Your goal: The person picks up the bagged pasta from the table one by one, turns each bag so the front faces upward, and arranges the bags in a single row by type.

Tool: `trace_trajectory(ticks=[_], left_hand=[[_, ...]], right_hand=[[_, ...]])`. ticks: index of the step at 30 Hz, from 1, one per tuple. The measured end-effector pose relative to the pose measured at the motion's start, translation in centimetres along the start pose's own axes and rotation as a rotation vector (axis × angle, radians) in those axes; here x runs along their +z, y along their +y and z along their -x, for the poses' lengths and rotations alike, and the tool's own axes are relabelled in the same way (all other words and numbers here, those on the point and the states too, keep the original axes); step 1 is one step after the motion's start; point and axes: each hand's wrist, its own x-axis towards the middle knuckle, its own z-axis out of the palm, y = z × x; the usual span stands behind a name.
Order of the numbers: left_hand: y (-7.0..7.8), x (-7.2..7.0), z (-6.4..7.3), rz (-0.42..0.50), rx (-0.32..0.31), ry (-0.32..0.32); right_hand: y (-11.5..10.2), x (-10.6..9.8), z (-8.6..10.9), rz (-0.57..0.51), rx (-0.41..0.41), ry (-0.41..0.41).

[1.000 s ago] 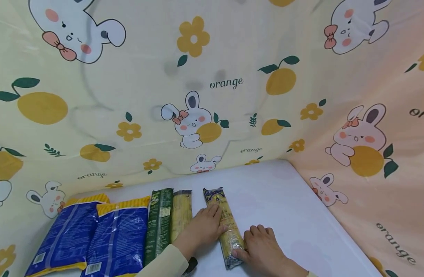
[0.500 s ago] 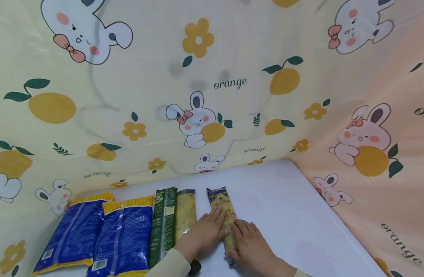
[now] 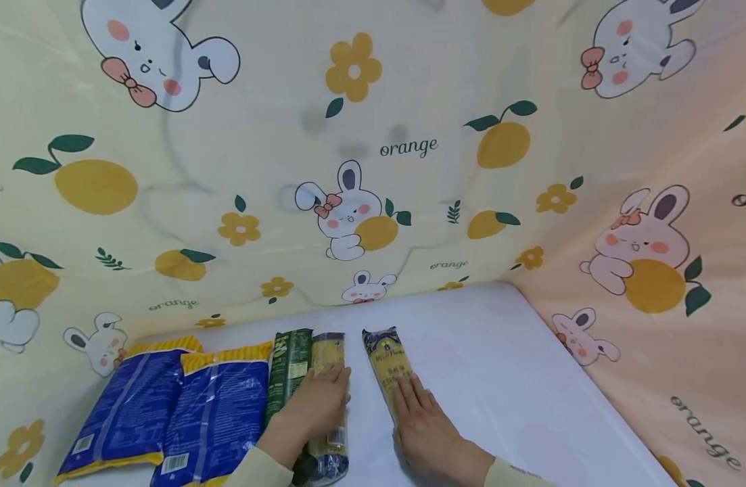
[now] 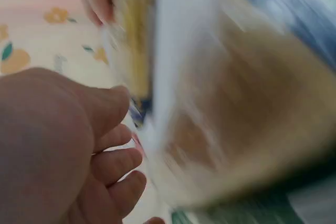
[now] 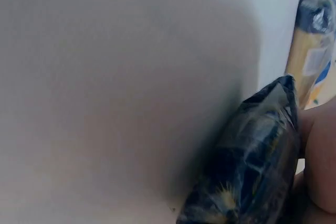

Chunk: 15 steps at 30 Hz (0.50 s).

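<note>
In the head view my right hand (image 3: 426,429) rests on the lower half of a spaghetti packet (image 3: 387,358), its fingers straight along the wrapper. That packet lies slightly slanted on the table, its lower end hidden by the hand. My left hand (image 3: 320,399) lies over another spaghetti packet (image 3: 328,348) to the left, fingers extended across it. The left wrist view is blurred, but the left hand's fingers look relaxed there. The right wrist view shows a dark blue packet end (image 5: 241,166) beside the right hand.
A green spaghetti packet (image 3: 290,362) lies beside the left hand's packet. Further left, two blue bags (image 3: 129,406) with yellow ends overlap slightly. The white table (image 3: 506,392) meets a printed cloth (image 3: 239,135) at its back and right.
My left hand has left the right-hand packet and moved left onto the other spaghetti packet. My right hand has shifted from that packet's side edge to flat on top.
</note>
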Motion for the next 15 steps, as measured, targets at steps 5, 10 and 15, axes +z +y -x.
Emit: trace_trajectory(ticks=[5,10,15], left_hand=[[-3.0,0.7,1.4,-0.005,-0.044,0.029],[-4.2,1.4,1.9,0.072,-0.035,0.006],[-4.5,2.0,2.0,0.088,-0.010,-0.021]], right_hand=[[1.1,0.5,-0.7,0.023,0.017,0.051],[2.1,0.0,-1.0,0.055,0.066,0.037],[3.6,-0.1,-0.9,0.066,0.115,0.066]])
